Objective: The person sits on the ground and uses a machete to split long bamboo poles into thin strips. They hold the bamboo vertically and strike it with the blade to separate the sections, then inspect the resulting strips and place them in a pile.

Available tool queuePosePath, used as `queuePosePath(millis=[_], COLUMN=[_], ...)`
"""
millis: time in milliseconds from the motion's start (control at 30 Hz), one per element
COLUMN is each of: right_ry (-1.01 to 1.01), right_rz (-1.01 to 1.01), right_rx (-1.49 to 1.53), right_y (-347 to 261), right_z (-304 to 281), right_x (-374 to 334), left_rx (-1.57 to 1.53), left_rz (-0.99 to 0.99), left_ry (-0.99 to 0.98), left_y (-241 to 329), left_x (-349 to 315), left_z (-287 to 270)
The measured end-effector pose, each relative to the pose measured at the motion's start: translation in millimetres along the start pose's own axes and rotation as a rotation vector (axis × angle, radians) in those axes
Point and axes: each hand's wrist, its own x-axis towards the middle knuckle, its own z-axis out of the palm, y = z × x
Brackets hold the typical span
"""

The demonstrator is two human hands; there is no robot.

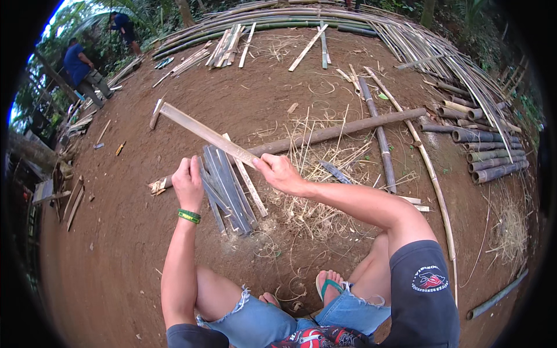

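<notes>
On the brown earth [116, 249], beyond our hands, lies a long pole [342, 132]. We hold a pale bamboo strip [203, 130] slanting up leftward, its lower end pinched in the closed fingers of our right hand [282, 173]. Dark slats [231, 191] lie beside our left hand [188, 182]; its fingers curl inward, though we cannot tell whether they grip anything.

Ground: bare reddish-brown earth [104, 267], outdoors
Far edge: dense green leafy foliage [154, 20] around slender brown tree trunks [185, 13]
Light: daylight, with pale bright sky [67, 7] showing at upper left
</notes>
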Motion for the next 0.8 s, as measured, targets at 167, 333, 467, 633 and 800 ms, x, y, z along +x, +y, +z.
queuePosePath(millis=[167, 333, 467, 633, 800], right_ry=[-0.049, -0.163, -0.176, -0.178, -0.166], right_rz=[0.031, 0.114, 0.061, 0.076, -0.004], right_rx=[0.02, 0.157, 0.166, 0.183, 0.065], right_y=[-11, -12, -23, -31, -23], right_z=[-1, 21, 31, 32, 30], right_x=[-5, -24, -29, -29, -33], left_rx=[-0.288, -0.475, -0.214, -0.118, -0.192], left_rz=[-0.149, -0.291, -0.233, -0.108, -0.276], left_ry=[0.015, 0.044, 0.095, 0.24, 0.415], left_y=[21, 32, 31, 23, 12], left_x=[2, 6, 7, 7, 21], left_z=[2, 1, -3, -10, -30])
